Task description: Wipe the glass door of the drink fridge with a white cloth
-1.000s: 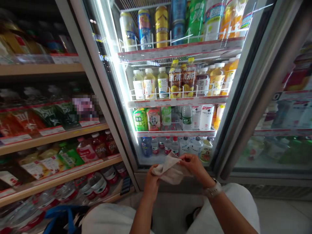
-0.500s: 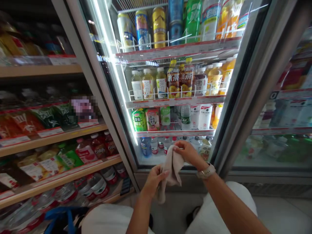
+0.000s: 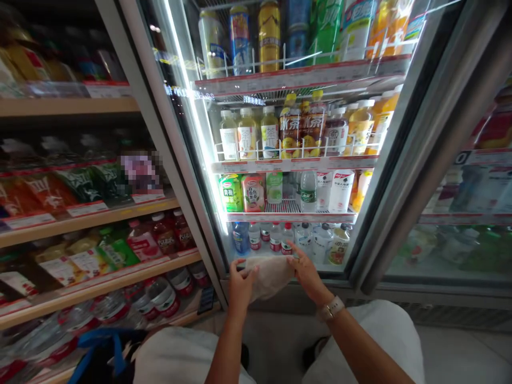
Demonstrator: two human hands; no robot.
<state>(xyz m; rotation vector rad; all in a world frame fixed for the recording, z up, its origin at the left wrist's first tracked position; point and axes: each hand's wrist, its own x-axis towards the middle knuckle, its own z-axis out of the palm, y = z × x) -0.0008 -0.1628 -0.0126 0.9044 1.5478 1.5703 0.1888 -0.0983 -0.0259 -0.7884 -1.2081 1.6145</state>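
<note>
Left hand [image 3: 242, 285] and right hand [image 3: 306, 277], apart, pinch a cloth [image 3: 270, 276]; slack grip could drop it to the floor [image 3: 274, 333] at 6 o'clock.

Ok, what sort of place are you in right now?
Probably a convenience store: a lit glass-door drinks cooler stocked with bottles and cans, wooden shelves of packaged goods, and shelf-edge price labels.

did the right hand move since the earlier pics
Yes, the right hand has dropped, from above the glass door's bottom frame to about level with it.
</note>
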